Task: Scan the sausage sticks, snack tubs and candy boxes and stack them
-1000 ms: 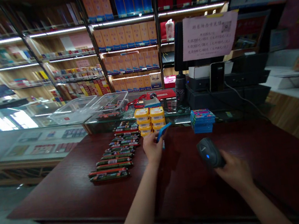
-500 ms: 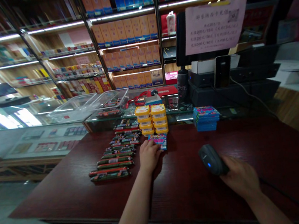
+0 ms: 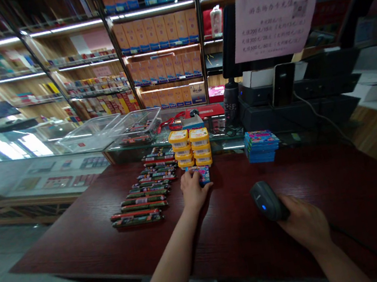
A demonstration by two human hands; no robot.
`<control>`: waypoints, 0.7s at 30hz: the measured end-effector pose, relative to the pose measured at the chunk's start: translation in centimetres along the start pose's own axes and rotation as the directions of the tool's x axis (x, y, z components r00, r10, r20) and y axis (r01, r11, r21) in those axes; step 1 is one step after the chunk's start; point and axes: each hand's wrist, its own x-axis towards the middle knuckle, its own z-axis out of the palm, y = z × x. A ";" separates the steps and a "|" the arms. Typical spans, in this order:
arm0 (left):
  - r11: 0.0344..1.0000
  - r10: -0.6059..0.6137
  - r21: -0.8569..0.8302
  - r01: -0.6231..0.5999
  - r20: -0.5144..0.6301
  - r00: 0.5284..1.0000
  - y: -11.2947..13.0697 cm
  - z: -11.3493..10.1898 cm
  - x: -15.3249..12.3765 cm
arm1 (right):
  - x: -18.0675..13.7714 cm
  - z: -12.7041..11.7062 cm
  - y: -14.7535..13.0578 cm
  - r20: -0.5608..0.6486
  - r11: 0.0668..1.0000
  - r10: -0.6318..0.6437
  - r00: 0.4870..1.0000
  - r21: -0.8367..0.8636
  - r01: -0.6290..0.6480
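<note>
In the head view my left hand is on a small blue box with a pink and white printed top. Its fingers curl over the left side and the thumb lies along the near edge; the palm hides part of the box. Just behind stand two stacks of yellow tubs. To the left, slim dark-wrapped sticks lie in a long row. My right hand is closed round the handle of a black barcode scanner, held over the counter with its blue light on. Further back is a stack of similar blue boxes.
The dark red wooden counter has a glass ledge behind it. Clear plastic bins, a dark bottle and a monitor with a pink sign stand there. A black cable trails at the right. Stocked shelves line the wall.
My left hand has shifted slightly right on the blue box, and its thumb now reaches out to the right. The right hand with the scanner has hardly moved. The view has tilted a little.
</note>
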 end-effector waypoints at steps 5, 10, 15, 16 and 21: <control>0.998 -0.005 0.056 0.002 0.042 0.999 0.5 0.3 0.2 | 0.0 0.0 0.0 0.014 1.000 0.011 1.000 -0.015 -0.011; 0.992 -0.059 0.118 0.052 0.055 0.997 0.8 0.2 0.2 | 0.0 0.1 0.0 0.003 1.000 0.009 1.000 -0.005 -0.009; 0.992 -0.081 0.098 0.076 0.056 0.995 0.9 -0.1 0.0 | 0.0 0.1 0.0 -0.004 1.000 0.011 1.000 0.009 -0.011; 0.993 -0.080 0.095 0.075 0.055 0.995 0.9 -0.2 -0.1 | 0.0 0.1 0.0 -0.003 1.000 0.008 1.000 0.009 -0.008; 0.998 -0.043 0.050 0.041 0.035 0.998 0.6 -0.8 -0.6 | 0.0 -0.1 -0.1 0.026 1.000 0.023 0.999 0.007 -0.023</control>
